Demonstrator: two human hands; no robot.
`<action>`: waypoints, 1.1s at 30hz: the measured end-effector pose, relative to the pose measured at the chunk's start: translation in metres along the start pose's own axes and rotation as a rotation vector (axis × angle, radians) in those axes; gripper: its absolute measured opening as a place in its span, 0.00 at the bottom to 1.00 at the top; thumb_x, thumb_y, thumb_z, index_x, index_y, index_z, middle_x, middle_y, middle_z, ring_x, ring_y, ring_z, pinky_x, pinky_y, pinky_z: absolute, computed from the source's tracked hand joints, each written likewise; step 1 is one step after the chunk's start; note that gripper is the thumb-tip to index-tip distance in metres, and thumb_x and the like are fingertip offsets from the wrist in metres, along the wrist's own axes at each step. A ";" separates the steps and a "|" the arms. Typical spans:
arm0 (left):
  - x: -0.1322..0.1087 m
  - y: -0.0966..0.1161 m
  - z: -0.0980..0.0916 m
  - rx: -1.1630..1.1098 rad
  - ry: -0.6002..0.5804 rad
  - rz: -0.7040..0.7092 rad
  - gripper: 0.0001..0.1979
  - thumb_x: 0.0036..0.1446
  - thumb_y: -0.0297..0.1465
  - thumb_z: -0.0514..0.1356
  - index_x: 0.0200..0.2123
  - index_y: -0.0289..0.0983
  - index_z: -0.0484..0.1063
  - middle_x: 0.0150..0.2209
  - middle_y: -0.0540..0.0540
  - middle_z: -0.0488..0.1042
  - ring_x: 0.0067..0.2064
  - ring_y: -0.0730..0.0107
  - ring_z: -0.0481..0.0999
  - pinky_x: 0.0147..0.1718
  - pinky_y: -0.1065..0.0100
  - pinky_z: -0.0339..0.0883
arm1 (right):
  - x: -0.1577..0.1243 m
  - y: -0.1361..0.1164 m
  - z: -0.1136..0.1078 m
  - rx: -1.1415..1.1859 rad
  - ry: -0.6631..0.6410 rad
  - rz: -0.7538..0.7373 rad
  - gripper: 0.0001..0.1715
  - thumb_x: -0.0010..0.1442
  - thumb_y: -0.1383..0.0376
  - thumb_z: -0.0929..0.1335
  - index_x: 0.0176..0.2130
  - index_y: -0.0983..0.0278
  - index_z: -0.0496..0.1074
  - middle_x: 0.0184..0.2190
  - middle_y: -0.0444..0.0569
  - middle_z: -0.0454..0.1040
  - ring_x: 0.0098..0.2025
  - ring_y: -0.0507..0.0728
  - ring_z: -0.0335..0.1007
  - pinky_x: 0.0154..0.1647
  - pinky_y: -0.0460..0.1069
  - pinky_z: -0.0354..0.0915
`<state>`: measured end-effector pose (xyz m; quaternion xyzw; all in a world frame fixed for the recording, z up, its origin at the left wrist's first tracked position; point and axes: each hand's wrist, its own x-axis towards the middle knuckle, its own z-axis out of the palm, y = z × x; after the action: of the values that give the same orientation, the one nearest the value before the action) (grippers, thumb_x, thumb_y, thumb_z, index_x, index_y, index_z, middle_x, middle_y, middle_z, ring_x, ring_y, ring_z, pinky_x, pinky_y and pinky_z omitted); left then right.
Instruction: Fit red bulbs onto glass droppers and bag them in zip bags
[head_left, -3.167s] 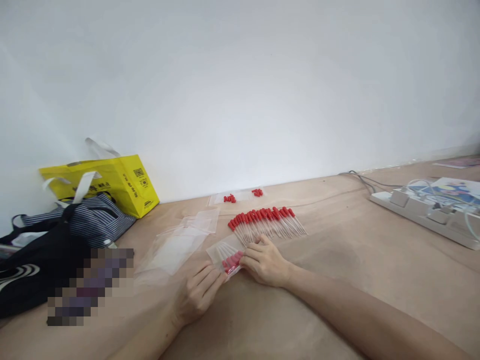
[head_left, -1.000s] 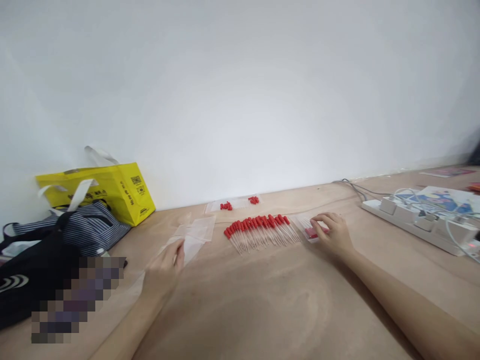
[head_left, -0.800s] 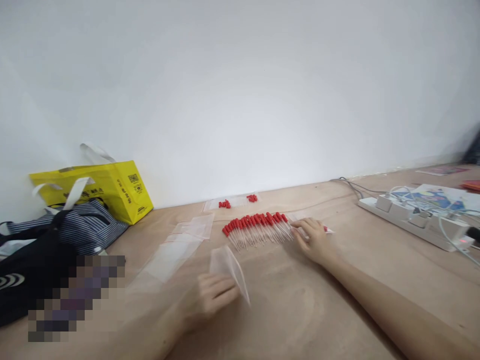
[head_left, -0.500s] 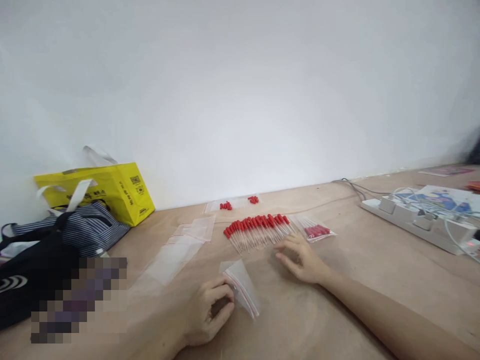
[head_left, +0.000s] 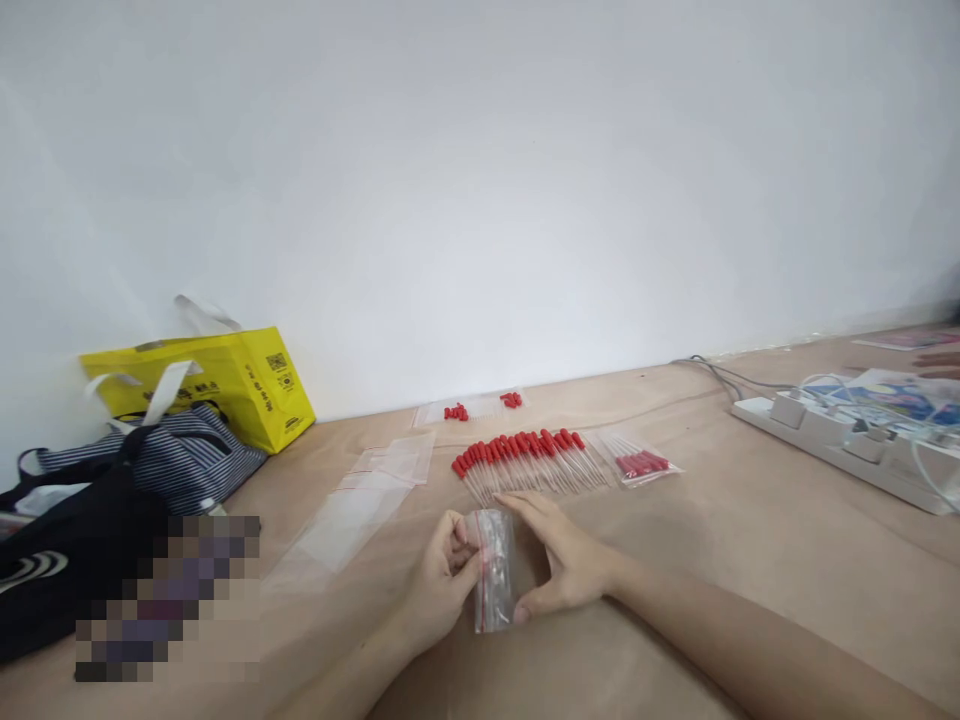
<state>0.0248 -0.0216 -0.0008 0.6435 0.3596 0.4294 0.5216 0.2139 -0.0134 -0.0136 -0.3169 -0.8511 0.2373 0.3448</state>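
My left hand (head_left: pixel 446 575) pinches a small clear zip-lock bag (head_left: pixel 493 590) with a red line along its seal, by its left edge. On the bag's right side my right hand (head_left: pixel 566 560) curves round with fingers and thumb spread. Its thumb tip is close to the lower right corner; whether it touches I cannot tell. Just beyond the hands lies a row of droppers (head_left: pixel 525 455), thin clear tubes with red bulbs. To their right rests a filled clear bag (head_left: pixel 649 465) with several red-bulbed droppers inside. More flat zip-lock bags (head_left: pixel 364 510) lie overlapping at the left.
Two bags with red bulbs (head_left: pixel 456 412) lie near the wall. A white power strip (head_left: pixel 840 440) with plugs and cables stands at right. At left are a yellow bag (head_left: pixel 255 390), a striped bag (head_left: pixel 195 460) and a black bag (head_left: pixel 90 540). Another person's hand (head_left: pixel 941 362) shows at far right.
My right hand has moved left from beside the droppers to the zip-lock bag. My left hand has raised and turned the bag more upright. Another person's hand has appeared at the right edge.
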 end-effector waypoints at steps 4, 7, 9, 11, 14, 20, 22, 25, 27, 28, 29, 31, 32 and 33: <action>0.001 0.015 0.011 -0.233 -0.074 -0.059 0.24 0.40 0.39 0.64 0.23 0.39 0.48 0.22 0.57 0.64 0.20 0.81 0.64 0.21 0.76 0.59 | -0.003 0.001 -0.019 0.271 -0.004 0.044 0.25 0.36 0.52 0.73 0.31 0.63 0.67 0.46 0.51 0.65 0.53 0.61 0.55 0.51 0.57 0.52; 0.002 0.012 0.010 -0.213 0.024 -0.122 0.21 0.39 0.39 0.65 0.23 0.38 0.54 0.23 0.56 0.67 0.21 0.80 0.66 0.22 0.75 0.62 | -0.005 0.009 -0.037 0.516 -0.098 0.206 0.23 0.43 0.49 0.69 0.27 0.64 0.63 0.26 0.44 0.70 0.31 0.53 0.68 0.33 0.50 0.63; 0.003 0.004 0.005 -0.112 0.081 -0.146 0.17 0.38 0.38 0.65 0.24 0.37 0.60 0.22 0.55 0.68 0.23 0.78 0.67 0.24 0.74 0.63 | -0.006 0.017 -0.047 0.467 -0.118 0.337 0.23 0.45 0.48 0.67 0.31 0.64 0.63 0.18 0.39 0.66 0.20 0.50 0.63 0.23 0.46 0.61; 0.003 -0.005 0.002 0.014 0.096 -0.147 0.12 0.41 0.36 0.63 0.25 0.35 0.66 0.23 0.53 0.70 0.26 0.74 0.70 0.27 0.73 0.64 | -0.008 0.021 -0.053 0.173 0.033 0.406 0.21 0.46 0.50 0.67 0.32 0.64 0.65 0.18 0.40 0.65 0.20 0.50 0.62 0.23 0.47 0.60; 0.002 -0.014 0.002 0.192 0.043 -0.085 0.07 0.46 0.33 0.58 0.27 0.35 0.72 0.27 0.48 0.73 0.32 0.68 0.72 0.32 0.70 0.65 | -0.010 0.014 -0.048 -0.248 0.276 0.293 0.15 0.49 0.55 0.67 0.31 0.63 0.67 0.27 0.47 0.70 0.31 0.55 0.65 0.35 0.53 0.60; -0.003 -0.016 0.008 0.458 -0.015 0.026 0.09 0.48 0.33 0.57 0.31 0.35 0.74 0.30 0.46 0.72 0.29 0.69 0.71 0.26 0.72 0.63 | -0.013 -0.016 0.000 -0.152 0.006 0.108 0.55 0.33 0.49 0.72 0.56 0.63 0.54 0.53 0.56 0.58 0.54 0.65 0.52 0.53 0.59 0.50; -0.005 -0.014 0.008 0.550 -0.036 0.067 0.09 0.48 0.34 0.58 0.27 0.36 0.74 0.26 0.48 0.71 0.27 0.70 0.68 0.25 0.73 0.61 | -0.012 -0.016 0.010 -0.123 -0.062 0.148 0.61 0.30 0.48 0.73 0.58 0.63 0.49 0.55 0.56 0.55 0.56 0.66 0.48 0.54 0.60 0.47; -0.006 -0.012 0.007 0.595 -0.067 0.091 0.09 0.49 0.34 0.57 0.26 0.37 0.74 0.26 0.48 0.72 0.28 0.70 0.68 0.27 0.72 0.60 | -0.011 -0.012 0.014 -0.058 -0.093 0.231 0.63 0.30 0.49 0.73 0.59 0.64 0.46 0.56 0.57 0.53 0.57 0.66 0.45 0.55 0.61 0.43; -0.006 -0.013 0.007 0.612 -0.071 0.091 0.08 0.49 0.33 0.57 0.26 0.37 0.74 0.27 0.48 0.72 0.29 0.69 0.69 0.27 0.72 0.60 | -0.009 -0.010 0.012 -0.038 -0.118 0.269 0.64 0.29 0.50 0.73 0.59 0.65 0.45 0.56 0.58 0.53 0.57 0.67 0.44 0.56 0.61 0.41; -0.005 -0.014 0.007 0.632 -0.065 0.097 0.07 0.49 0.32 0.57 0.26 0.37 0.74 0.27 0.49 0.72 0.29 0.70 0.69 0.27 0.72 0.59 | -0.009 -0.011 0.011 -0.040 -0.124 0.286 0.64 0.29 0.50 0.73 0.59 0.66 0.46 0.55 0.58 0.54 0.57 0.67 0.45 0.56 0.61 0.40; -0.005 -0.014 0.007 0.657 -0.056 0.107 0.08 0.49 0.32 0.56 0.25 0.37 0.74 0.25 0.49 0.72 0.28 0.70 0.68 0.27 0.73 0.59 | -0.008 -0.012 0.010 -0.047 -0.123 0.301 0.63 0.29 0.50 0.73 0.58 0.66 0.47 0.54 0.57 0.55 0.56 0.66 0.46 0.56 0.61 0.39; -0.004 -0.015 0.008 0.700 -0.033 0.125 0.11 0.51 0.32 0.54 0.21 0.36 0.73 0.22 0.50 0.69 0.26 0.72 0.67 0.25 0.73 0.57 | -0.007 -0.014 0.009 -0.072 -0.108 0.312 0.60 0.29 0.51 0.73 0.57 0.64 0.50 0.51 0.55 0.59 0.54 0.65 0.50 0.55 0.61 0.40; -0.004 -0.016 0.009 0.713 -0.021 0.127 0.14 0.52 0.33 0.53 0.19 0.36 0.72 0.21 0.50 0.68 0.25 0.72 0.66 0.24 0.73 0.56 | -0.006 -0.016 0.009 -0.085 -0.101 0.304 0.58 0.28 0.51 0.73 0.56 0.63 0.52 0.49 0.54 0.60 0.52 0.64 0.52 0.55 0.61 0.40; -0.003 -0.016 0.009 0.721 -0.006 0.126 0.16 0.53 0.35 0.52 0.18 0.36 0.71 0.20 0.50 0.67 0.24 0.72 0.65 0.23 0.73 0.55 | -0.005 -0.018 0.009 -0.099 -0.100 0.290 0.57 0.28 0.52 0.73 0.55 0.62 0.54 0.48 0.52 0.61 0.51 0.64 0.54 0.55 0.61 0.40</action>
<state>0.0321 -0.0248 -0.0176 0.8083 0.4461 0.3042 0.2348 0.2034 -0.0311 -0.0108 -0.4410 -0.8231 0.2580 0.2480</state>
